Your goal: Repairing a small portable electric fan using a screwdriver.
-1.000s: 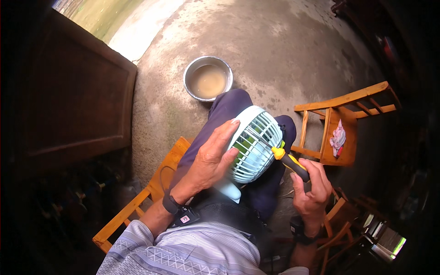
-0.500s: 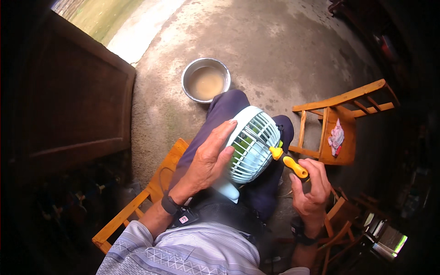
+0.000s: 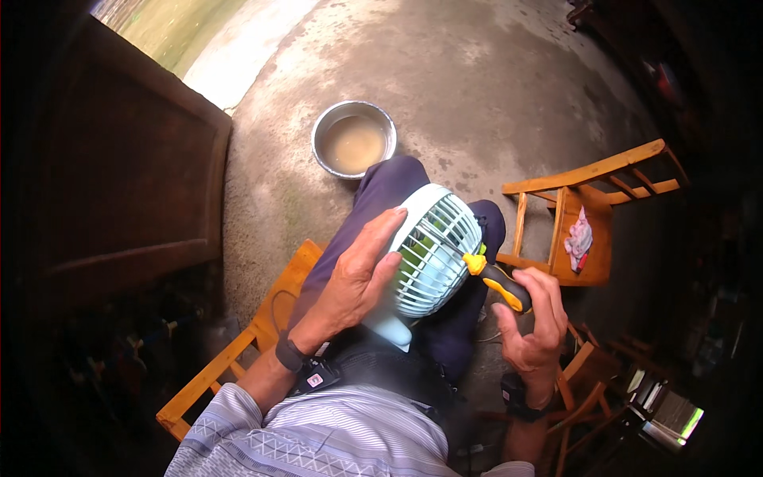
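Observation:
A light blue electric fan (image 3: 433, 282) with a slatted round grille rests tilted on my lap. Green blades show through the slats. My left hand (image 3: 362, 266) grips the fan's near-left rim, with the thumb against the grille. In my right hand (image 3: 536, 326) is the black-and-yellow handle of a screwdriver (image 3: 499, 280), held loosely near its butt end by fingers and thumb. The thin metal shaft runs up and left through the grille slats. Its tip is hidden inside the fan.
Beyond my knees stands a metal basin (image 3: 354, 139) of cloudy water on the concrete floor. To the right, a wooden chair (image 3: 588, 238) carries a crumpled pinkish cloth (image 3: 579, 238). A dark wooden door panel (image 3: 127, 159) rises at the left. Chair parts (image 3: 246, 342) flank my left side.
The screwdriver handle has turned about its length, so more of its black side shows. My right fingers have shifted on it. My left hand keeps its hold on the fan.

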`<control>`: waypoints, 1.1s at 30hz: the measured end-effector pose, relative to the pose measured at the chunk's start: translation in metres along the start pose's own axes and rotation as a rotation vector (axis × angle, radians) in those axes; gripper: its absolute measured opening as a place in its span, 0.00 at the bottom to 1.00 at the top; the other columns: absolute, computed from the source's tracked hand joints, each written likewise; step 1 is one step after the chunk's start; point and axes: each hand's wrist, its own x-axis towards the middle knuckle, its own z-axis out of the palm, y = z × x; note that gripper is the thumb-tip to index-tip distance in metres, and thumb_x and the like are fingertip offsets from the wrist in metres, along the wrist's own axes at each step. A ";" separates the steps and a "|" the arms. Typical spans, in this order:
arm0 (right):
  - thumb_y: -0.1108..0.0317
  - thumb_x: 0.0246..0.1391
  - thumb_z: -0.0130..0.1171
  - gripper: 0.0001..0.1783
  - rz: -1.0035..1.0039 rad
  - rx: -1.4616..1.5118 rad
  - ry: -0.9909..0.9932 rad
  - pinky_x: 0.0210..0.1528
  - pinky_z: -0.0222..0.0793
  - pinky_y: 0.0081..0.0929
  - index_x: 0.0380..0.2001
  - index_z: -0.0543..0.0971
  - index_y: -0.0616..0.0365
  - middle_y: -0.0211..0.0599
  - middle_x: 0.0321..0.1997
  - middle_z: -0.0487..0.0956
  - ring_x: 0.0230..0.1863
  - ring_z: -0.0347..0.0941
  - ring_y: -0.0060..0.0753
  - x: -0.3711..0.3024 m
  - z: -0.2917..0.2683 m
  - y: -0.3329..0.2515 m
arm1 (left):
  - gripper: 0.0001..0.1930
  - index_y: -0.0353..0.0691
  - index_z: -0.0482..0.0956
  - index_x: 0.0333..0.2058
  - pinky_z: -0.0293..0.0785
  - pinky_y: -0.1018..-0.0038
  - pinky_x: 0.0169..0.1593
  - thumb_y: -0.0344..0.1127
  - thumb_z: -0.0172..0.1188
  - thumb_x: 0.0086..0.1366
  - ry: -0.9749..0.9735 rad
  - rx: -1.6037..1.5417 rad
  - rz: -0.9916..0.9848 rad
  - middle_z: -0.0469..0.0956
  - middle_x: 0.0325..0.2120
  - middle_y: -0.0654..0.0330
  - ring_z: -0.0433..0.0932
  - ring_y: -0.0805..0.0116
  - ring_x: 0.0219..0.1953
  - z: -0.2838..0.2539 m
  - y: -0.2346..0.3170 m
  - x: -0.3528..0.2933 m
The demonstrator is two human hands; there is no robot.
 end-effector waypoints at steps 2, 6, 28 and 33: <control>0.77 0.55 0.71 0.20 -0.180 -0.125 0.035 0.32 0.75 0.29 0.51 0.81 0.64 0.44 0.43 0.83 0.41 0.84 0.31 -0.002 0.001 0.009 | 0.27 0.35 0.66 0.72 0.58 0.60 0.76 0.37 0.55 0.78 -0.012 -0.017 -0.016 0.69 0.71 0.45 0.65 0.50 0.75 -0.001 0.000 0.001; 0.72 0.62 0.66 0.15 0.160 0.094 -0.076 0.29 0.71 0.26 0.52 0.81 0.64 0.40 0.33 0.84 0.31 0.82 0.28 -0.004 0.000 0.003 | 0.28 0.35 0.67 0.71 0.63 0.62 0.74 0.29 0.57 0.75 -0.001 0.043 0.033 0.71 0.68 0.43 0.69 0.48 0.72 -0.002 0.000 0.002; 0.68 0.68 0.63 0.13 0.617 0.508 -0.165 0.28 0.69 0.19 0.50 0.83 0.66 0.36 0.26 0.80 0.23 0.74 0.22 -0.002 -0.007 -0.001 | 0.28 0.35 0.67 0.72 0.58 0.60 0.76 0.36 0.56 0.77 0.004 0.017 -0.006 0.69 0.70 0.45 0.65 0.51 0.75 0.000 0.001 -0.001; 0.75 0.59 0.69 0.20 0.240 0.233 -0.034 0.30 0.71 0.21 0.54 0.82 0.64 0.42 0.39 0.83 0.29 0.79 0.25 -0.002 -0.006 -0.009 | 0.27 0.34 0.68 0.71 0.61 0.62 0.75 0.30 0.57 0.76 0.025 -0.010 -0.006 0.71 0.68 0.42 0.67 0.49 0.73 0.001 0.000 0.000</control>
